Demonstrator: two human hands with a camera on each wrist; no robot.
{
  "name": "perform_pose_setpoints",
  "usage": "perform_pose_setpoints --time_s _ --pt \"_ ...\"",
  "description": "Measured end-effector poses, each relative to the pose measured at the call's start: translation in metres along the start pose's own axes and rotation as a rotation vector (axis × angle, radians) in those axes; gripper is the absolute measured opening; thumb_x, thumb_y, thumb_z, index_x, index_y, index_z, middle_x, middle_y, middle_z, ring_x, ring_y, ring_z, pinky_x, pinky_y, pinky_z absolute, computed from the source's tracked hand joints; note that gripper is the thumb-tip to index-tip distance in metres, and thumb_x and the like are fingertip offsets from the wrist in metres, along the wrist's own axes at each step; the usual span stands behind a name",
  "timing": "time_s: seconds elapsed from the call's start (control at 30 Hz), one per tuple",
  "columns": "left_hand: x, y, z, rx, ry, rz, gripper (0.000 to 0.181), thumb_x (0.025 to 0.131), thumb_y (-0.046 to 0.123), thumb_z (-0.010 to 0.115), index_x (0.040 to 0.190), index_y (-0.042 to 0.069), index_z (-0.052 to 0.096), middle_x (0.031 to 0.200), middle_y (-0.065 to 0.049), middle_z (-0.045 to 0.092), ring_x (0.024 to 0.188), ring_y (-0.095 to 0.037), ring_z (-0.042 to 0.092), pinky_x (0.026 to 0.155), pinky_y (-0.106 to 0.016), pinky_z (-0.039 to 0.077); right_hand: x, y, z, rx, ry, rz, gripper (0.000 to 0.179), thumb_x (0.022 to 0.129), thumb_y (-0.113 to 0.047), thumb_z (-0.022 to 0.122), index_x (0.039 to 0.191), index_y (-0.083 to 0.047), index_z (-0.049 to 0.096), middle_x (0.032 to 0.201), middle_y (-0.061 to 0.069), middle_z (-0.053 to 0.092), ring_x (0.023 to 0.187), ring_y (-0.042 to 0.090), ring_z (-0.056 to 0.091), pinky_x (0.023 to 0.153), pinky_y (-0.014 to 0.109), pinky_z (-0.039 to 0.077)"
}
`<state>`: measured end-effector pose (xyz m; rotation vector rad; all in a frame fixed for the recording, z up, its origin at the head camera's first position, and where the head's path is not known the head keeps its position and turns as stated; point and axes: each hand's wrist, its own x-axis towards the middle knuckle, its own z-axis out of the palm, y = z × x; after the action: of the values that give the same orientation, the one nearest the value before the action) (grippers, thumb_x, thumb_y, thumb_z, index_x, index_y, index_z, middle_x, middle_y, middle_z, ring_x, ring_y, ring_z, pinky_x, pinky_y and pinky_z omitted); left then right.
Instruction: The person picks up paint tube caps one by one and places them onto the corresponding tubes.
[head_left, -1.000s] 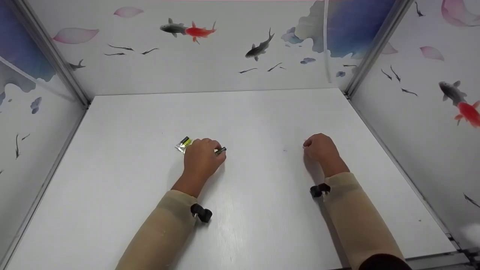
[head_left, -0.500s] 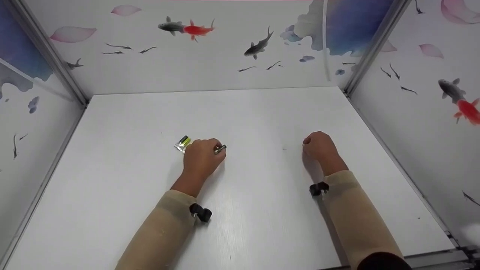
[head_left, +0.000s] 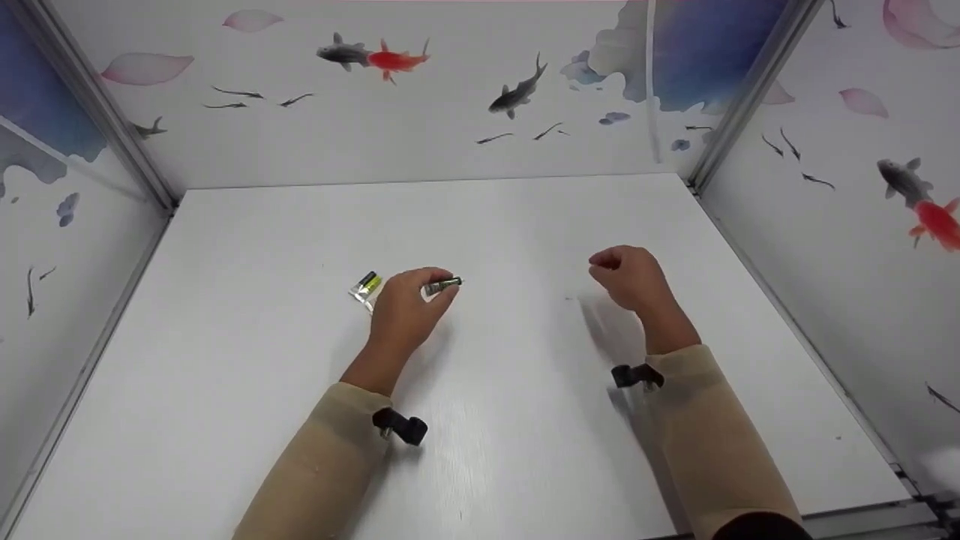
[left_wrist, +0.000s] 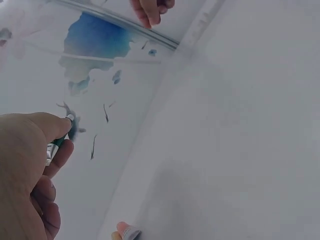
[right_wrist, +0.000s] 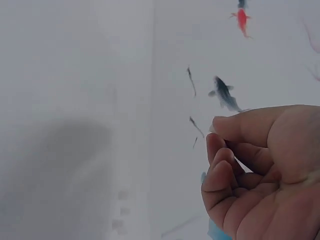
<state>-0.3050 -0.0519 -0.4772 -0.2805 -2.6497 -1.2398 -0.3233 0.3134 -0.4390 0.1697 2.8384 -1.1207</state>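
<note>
My left hand [head_left: 405, 319] pinches a small paint tube [head_left: 442, 285] between thumb and forefinger, its pale tip pointing right. In the left wrist view the tube [left_wrist: 57, 144] shows dark green and silver, partly covered by the fingers. My right hand [head_left: 628, 276] is raised above the table with thumb and forefinger together. The right wrist view shows a tiny whitish piece [right_wrist: 211, 128] between those fingertips, too small to name. Beside the left hand lies a paint tube [head_left: 367, 285] with dark and yellow-green parts and a silver end; silver below it is partly hidden by the hand.
The white tabletop [head_left: 510, 390] is bounded by a back wall [head_left: 450, 150] and side walls printed with fish and petals. A small mark [head_left: 569, 298] shows on the tabletop between the hands. Black clip-like devices [head_left: 401, 426] sit at both wrists.
My right hand has lifted and moved slightly left and away from me. The left hand has raised its tube a little and turned it more sideways. The tube on the table stays put.
</note>
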Motion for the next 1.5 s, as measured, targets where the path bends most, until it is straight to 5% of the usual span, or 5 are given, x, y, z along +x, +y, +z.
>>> perform_pose_setpoints --time_s 0.37,0.93,1.5 --pt "0.0 0.016 -0.004 -0.142 0.0 -0.004 0.026 0.099 0.04 0.077 0.122 0.028 0.079 0.119 0.011 0.076 0.104 -0.016 0.065 0.089 -0.035 0.054 -0.009 -0.033 0.013 0.273 0.027 -0.072 0.028 0.103 -0.033 0.072 0.126 -0.017 0.074 0.125 0.008 0.072 0.115 0.035 0.065 0.093 0.037 0.057" --pt "-0.007 0.026 0.0 -0.189 -0.008 0.01 0.028 0.099 0.04 0.077 0.123 0.026 0.079 0.117 0.01 0.075 0.116 -0.014 0.067 0.101 -0.04 0.058 -0.02 -0.052 0.024 0.364 0.006 -0.156 0.022 0.102 -0.028 0.075 0.12 -0.016 0.077 0.116 0.007 0.073 0.102 0.027 0.066 0.085 0.028 0.059" --pt "-0.01 0.035 -0.001 -0.195 -0.008 0.019 0.023 0.099 0.041 0.078 0.12 0.032 0.079 0.115 0.013 0.076 0.107 -0.012 0.065 0.098 -0.04 0.059 -0.029 -0.071 0.045 0.377 -0.003 -0.31 0.017 0.101 -0.024 0.076 0.116 -0.018 0.079 0.11 0.006 0.076 0.096 0.026 0.067 0.08 0.028 0.06"
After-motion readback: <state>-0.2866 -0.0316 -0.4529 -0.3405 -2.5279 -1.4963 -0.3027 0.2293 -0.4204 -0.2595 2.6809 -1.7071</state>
